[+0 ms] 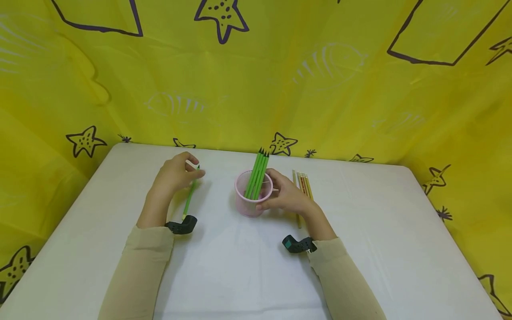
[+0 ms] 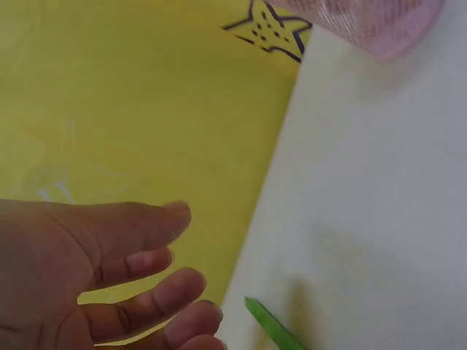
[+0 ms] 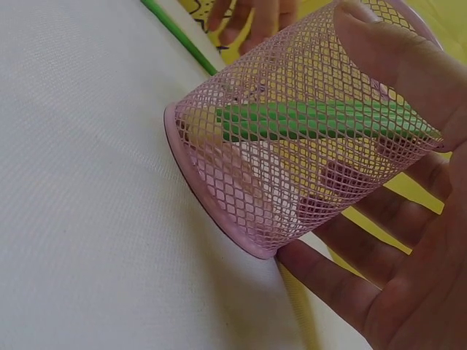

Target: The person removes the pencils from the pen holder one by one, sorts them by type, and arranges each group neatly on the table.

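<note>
My right hand (image 1: 288,193) grips a pink mesh pencil cup (image 1: 248,208) from its right side, thumb near the rim and fingers round the far side. Inside lean several green pencils (image 1: 257,178), dark points up; through the mesh (image 3: 292,197) their lower ends show. To the left, a single green pencil (image 1: 189,200) lies on the table. Over its pointed end hovers my left hand (image 1: 174,172), thumb and fingers spread apart. In the left wrist view the pencil's tip (image 2: 266,317) shows beyond the fingertips, with nothing held in that hand.
Several yellow pencils (image 1: 305,184) lie right of the cup, partly behind my right hand. White cloth covers the table (image 1: 224,275). A yellow patterned curtain (image 1: 256,80) hangs along its back and sides. Each wrist carries a black camera (image 1: 184,225).
</note>
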{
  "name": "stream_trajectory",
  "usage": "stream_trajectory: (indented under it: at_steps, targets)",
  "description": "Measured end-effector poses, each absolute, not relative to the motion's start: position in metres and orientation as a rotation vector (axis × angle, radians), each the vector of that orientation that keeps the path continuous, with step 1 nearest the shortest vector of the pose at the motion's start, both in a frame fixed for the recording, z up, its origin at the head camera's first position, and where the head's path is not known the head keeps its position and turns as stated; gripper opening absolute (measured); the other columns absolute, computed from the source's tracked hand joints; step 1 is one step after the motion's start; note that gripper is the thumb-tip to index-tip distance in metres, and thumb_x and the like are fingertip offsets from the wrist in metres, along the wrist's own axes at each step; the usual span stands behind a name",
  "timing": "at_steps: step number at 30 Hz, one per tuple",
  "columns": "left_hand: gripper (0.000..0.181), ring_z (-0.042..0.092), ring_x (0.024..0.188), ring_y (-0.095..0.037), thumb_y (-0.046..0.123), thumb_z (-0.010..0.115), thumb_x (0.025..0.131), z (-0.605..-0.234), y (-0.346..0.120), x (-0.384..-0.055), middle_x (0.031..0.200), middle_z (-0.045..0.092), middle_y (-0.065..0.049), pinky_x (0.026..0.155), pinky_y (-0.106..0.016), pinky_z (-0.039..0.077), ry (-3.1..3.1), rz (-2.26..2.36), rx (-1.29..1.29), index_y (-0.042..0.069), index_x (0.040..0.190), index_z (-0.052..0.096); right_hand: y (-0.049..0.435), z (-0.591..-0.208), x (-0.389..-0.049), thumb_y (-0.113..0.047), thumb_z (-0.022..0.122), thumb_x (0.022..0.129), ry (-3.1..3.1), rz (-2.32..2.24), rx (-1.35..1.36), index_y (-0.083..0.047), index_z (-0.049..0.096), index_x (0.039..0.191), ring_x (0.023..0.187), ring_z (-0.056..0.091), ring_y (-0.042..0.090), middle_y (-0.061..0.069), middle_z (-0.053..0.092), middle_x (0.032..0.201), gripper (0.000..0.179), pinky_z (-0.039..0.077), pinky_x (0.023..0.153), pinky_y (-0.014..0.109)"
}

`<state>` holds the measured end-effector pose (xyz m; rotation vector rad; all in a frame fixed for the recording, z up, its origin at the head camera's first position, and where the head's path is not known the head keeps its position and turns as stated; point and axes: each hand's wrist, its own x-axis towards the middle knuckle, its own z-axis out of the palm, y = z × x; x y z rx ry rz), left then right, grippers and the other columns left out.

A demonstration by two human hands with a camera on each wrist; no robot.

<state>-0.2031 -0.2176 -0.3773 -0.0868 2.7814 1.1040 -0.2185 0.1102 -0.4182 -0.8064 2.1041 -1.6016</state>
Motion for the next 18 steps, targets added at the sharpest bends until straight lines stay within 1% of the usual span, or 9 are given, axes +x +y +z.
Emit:
stream_trajectory:
  at_steps: [2,5,8,12,15,18]
  targets:
    - [0.046,0.064,0.103,-0.035,0.036,0.067,0.094,-0.372,-0.214,-0.202,0.118,0.068,-0.017,0.087,-0.046,0.050,2.791,1.124,-0.045,0.009,0.127,0.054,0.110,-0.418,-0.218,0.001,0.088,0.069,2.103,-1.602,-0.802,-0.013,0.045,0.143,0.129,0.052,0.029,0.009,0.056,0.138,0.087,0.049,0.105,0.045]
    - [0.045,0.061,0.108,-0.035,0.039,0.067,0.094,-0.364,-0.208,-0.201,0.117,0.067,-0.015,0.091,-0.048,0.049,2.785,1.191,0.020,0.011,0.126,0.056,0.110,-0.418,-0.218,0.001,0.087,0.069,2.099,-1.606,-0.793,-0.012,0.044,0.144,0.130,0.051,0.030,0.010,0.056,0.139,0.087,0.048,0.106,0.046]
    - [0.042,0.062,0.106,-0.031,0.039,0.067,0.094,-0.357,-0.202,-0.199,0.117,0.066,-0.013,0.090,-0.045,0.051,2.761,1.287,0.079,0.012,0.125,0.057,0.110,-0.418,-0.217,0.001,0.087,0.070,2.099,-1.604,-0.793,-0.011,0.044,0.144,0.131,0.051,0.031,0.010,0.055,0.139,0.087,0.047,0.106,0.047]
    - [0.040,0.064,0.103,-0.031,0.034,0.066,0.097,-0.351,-0.192,-0.197,0.119,0.063,-0.013,0.085,-0.042,0.056,2.643,1.474,0.184,0.009,0.126,0.057,0.110,-0.418,-0.218,0.002,0.087,0.069,2.096,-1.605,-0.794,-0.011,0.043,0.145,0.130,0.051,0.030,0.010,0.055,0.140,0.089,0.048,0.105,0.046]
    - [0.038,0.064,0.105,-0.033,0.029,0.065,0.098,-0.349,-0.184,-0.196,0.121,0.062,-0.016,0.087,-0.042,0.058,2.479,1.641,0.256,0.007,0.128,0.055,0.110,-0.418,-0.218,0.002,0.088,0.069,2.093,-1.608,-0.797,-0.011,0.043,0.145,0.130,0.051,0.031,0.010,0.055,0.140,0.089,0.049,0.104,0.046]
    - [0.036,0.063,0.110,-0.032,0.024,0.064,0.099,-0.351,-0.174,-0.196,0.124,0.062,-0.017,0.090,-0.042,0.058,2.338,1.787,0.309,0.005,0.128,0.055,0.110,-0.418,-0.218,0.001,0.088,0.068,2.095,-1.607,-0.799,-0.012,0.044,0.144,0.130,0.052,0.030,0.010,0.055,0.140,0.089,0.049,0.104,0.046]
